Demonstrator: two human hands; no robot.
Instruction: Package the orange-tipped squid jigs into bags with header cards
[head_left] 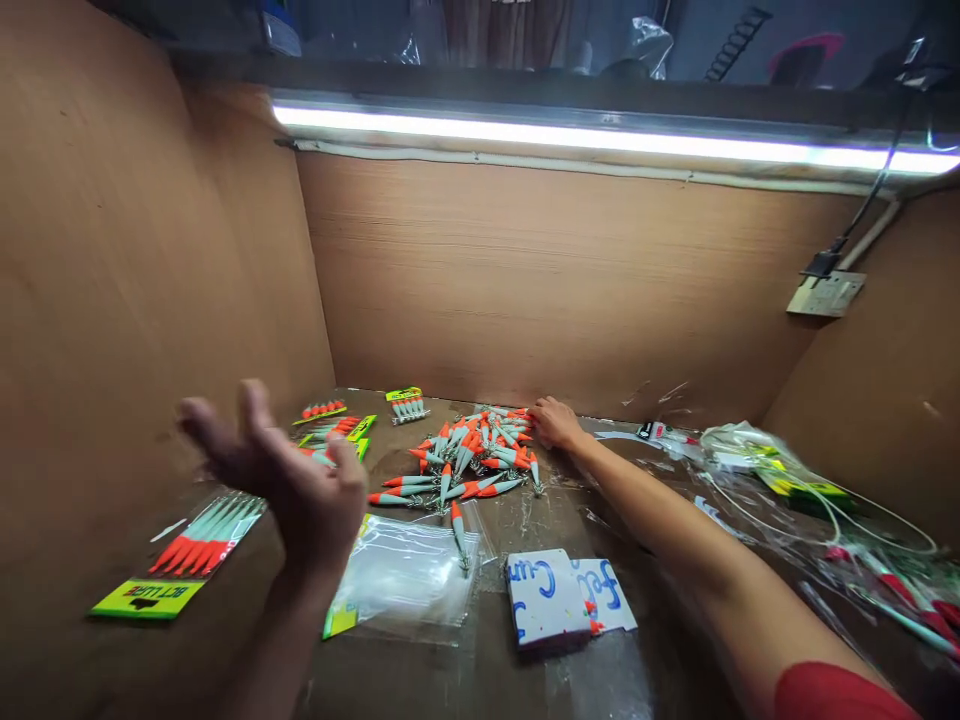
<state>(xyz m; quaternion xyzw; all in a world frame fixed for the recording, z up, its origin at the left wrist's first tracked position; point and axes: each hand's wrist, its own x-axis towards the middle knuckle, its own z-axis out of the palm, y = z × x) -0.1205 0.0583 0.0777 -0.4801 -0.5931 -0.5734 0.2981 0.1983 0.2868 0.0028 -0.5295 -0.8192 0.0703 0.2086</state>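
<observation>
My left hand (300,480) is raised on the left, blurred, with its fingers spread and nothing in them. A loose pile of squid jigs (469,450), pale with orange ends and metal hooks, lies in the middle. At the pile's back right edge, my right hand (555,422) touches the jigs with curled fingers; its fingertips are hidden. Clear plastic zip bags (405,570) lie stacked in front of the pile, and a single jig (458,530) rests on their upper right corner. To their right sits a white box piece (547,595) with blue lettering.
Packed jigs (199,535) with a yellow-green label lie at the left; several more packs (407,405) stand further back. On the right are a white cord (817,480), plastic packaging and red-and-white lures (900,590). Wooden walls (525,280) enclose the worktop, under a tube light (600,145).
</observation>
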